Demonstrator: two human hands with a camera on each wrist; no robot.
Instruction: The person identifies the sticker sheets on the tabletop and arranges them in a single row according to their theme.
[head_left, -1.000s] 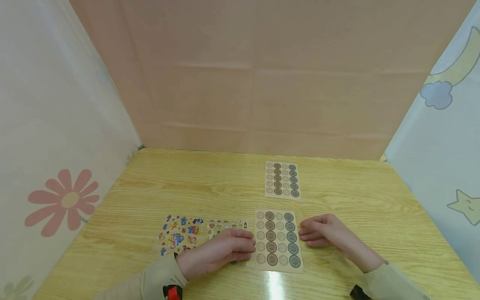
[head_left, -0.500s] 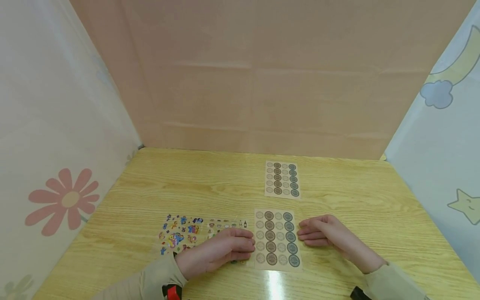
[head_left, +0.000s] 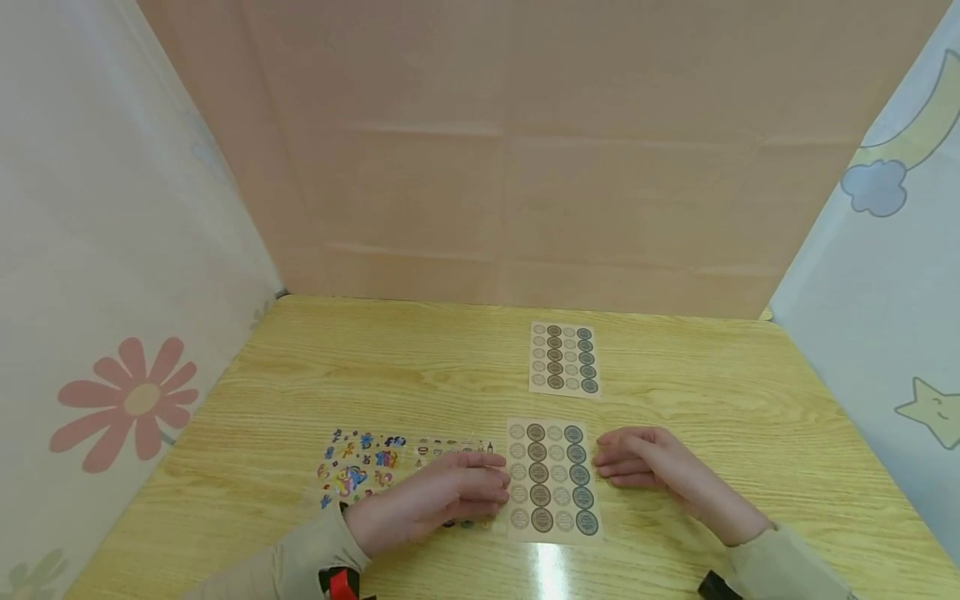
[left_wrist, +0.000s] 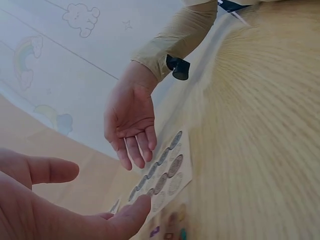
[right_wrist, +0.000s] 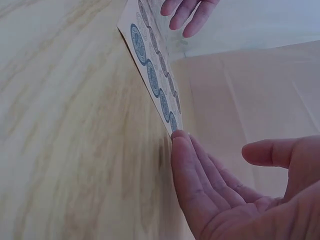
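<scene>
A tan sheet of round stickers (head_left: 557, 479) lies flat on the table between the two hands. At its left edge rests the left hand (head_left: 442, 496), fingers loosely extended and pointing right. Opposite, the right hand (head_left: 648, 462) has its fingertips at the sheet's right edge; in the right wrist view its relaxed fingers (right_wrist: 192, 165) meet that edge with the thumb apart. Under and beside the left hand lie clear sheets of small colourful stickers (head_left: 360, 467), partly covered by the hand and forearm. Neither hand grips anything.
A second tan sheet of round stickers (head_left: 565, 360) lies farther back on the wooden table (head_left: 375, 350). A plain peach-coloured backdrop (head_left: 495, 167) rises behind, with patterned white walls at the left (head_left: 150, 250) and right (head_left: 900, 275).
The near tan sheet has shifted slightly left between the hands. The right fingertips moved left a little with it, while the left hand stayed nearly in place.
</scene>
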